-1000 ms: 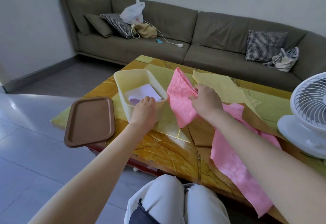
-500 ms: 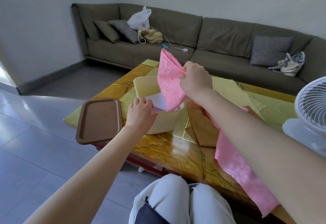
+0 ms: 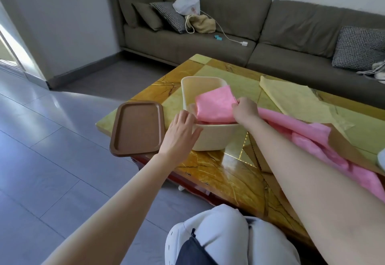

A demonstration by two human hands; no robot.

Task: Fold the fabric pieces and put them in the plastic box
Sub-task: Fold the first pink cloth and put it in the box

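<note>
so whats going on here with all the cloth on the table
A person seated at the table is packing cloth into a cream plastic box. The right hand grips a folded pink cloth that sits partly inside the box, one corner above the rim. The left hand rests open against the box's near corner. The brown lid lies beside the box. Loose pink cloth and a yellow cloth lie on the table.

One head-worn wide view looks forward and down across the near table [image 3: 218, 173], seemingly toward the sofa [image 3: 291, 24].
</note>
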